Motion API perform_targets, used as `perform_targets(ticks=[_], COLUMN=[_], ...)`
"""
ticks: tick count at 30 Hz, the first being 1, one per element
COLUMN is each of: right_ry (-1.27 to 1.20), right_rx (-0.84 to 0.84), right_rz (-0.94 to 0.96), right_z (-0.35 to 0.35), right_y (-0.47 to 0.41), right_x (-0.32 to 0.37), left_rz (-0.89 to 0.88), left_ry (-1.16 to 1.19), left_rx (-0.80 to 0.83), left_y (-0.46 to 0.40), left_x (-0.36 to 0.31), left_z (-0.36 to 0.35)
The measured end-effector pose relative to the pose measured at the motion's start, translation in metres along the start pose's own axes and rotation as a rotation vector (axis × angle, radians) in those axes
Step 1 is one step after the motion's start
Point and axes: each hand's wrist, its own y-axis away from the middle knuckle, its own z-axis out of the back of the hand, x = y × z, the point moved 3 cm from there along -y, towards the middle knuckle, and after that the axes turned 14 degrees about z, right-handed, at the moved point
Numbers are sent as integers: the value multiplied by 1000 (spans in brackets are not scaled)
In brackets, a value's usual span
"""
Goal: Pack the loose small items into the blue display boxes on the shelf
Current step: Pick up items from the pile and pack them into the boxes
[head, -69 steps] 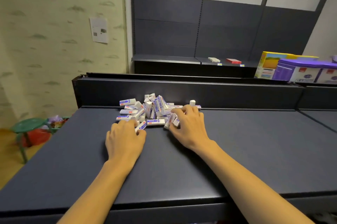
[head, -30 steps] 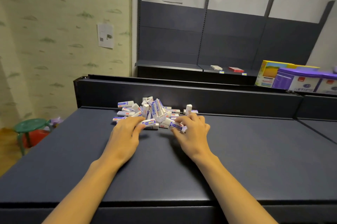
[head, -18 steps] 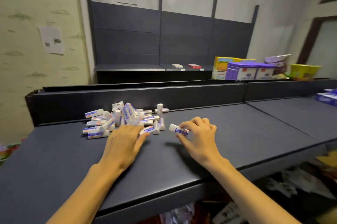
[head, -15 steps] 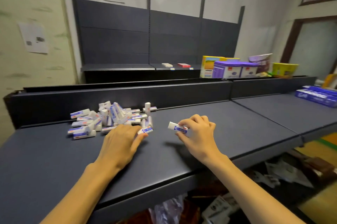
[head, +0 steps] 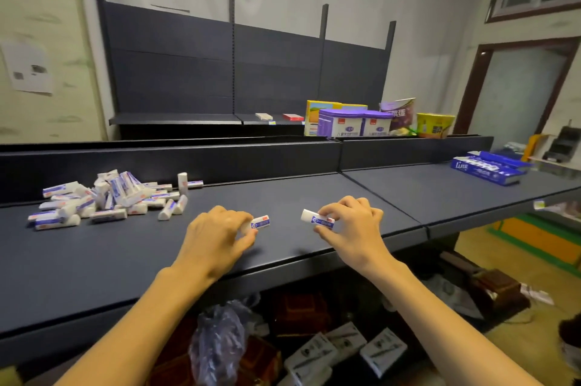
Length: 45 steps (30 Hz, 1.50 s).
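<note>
A pile of small white erasers with blue sleeves [head: 110, 198] lies at the left back of the dark shelf top [head: 283, 197]. My left hand [head: 217, 236] pinches one eraser [head: 260, 223] at its fingertips, just above the shelf. My right hand [head: 352, 233] pinches another eraser [head: 317, 219] between thumb and fingers. Both hands are well right of the pile. The blue display boxes [head: 489, 168] sit at the far right of the shelf, apart from both hands.
Behind the shelf's raised back wall [head: 220, 159] stand purple tins [head: 352, 123], a yellow box and a yellow cup. Below the front edge are a plastic bag [head: 220, 344] and boxes on the floor. A doorway is at the right.
Each hand has lifted one eraser out of the pile and carried it right. The view has swung right, bringing the blue display boxes into sight.
</note>
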Motion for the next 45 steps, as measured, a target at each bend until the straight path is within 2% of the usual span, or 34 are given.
perform_targets(ticks=[6, 15, 27, 32, 35, 37, 41, 45], right_ry=[51, 57, 85, 78, 100, 89, 78, 28], right_rx=[1, 36, 67, 89, 118, 114, 108, 109], right_rz=[-10, -26, -99, -122, -130, -199, -195, -238], right_z=[56, 104, 112, 106, 104, 101, 101, 104], right_y=[33, 66, 74, 55, 54, 47, 50, 52], right_x=[-88, -176, -315, -382, -391, -468, -489, -540], left_rz=[-2, -26, -97, -57, -35, -73, -145, -169], left_ry=[-11, -41, 21, 23, 7, 12, -6, 31], left_rx=[-76, -67, 41, 94, 156, 182, 221, 197], left_y=[8, -9, -75, -121, -127, -174, -183, -207], left_x=[-94, -202, -297, -328, -335, -385, -400, -434], left_z=[-23, -71, -176, -220, -223, -285, -295, -321])
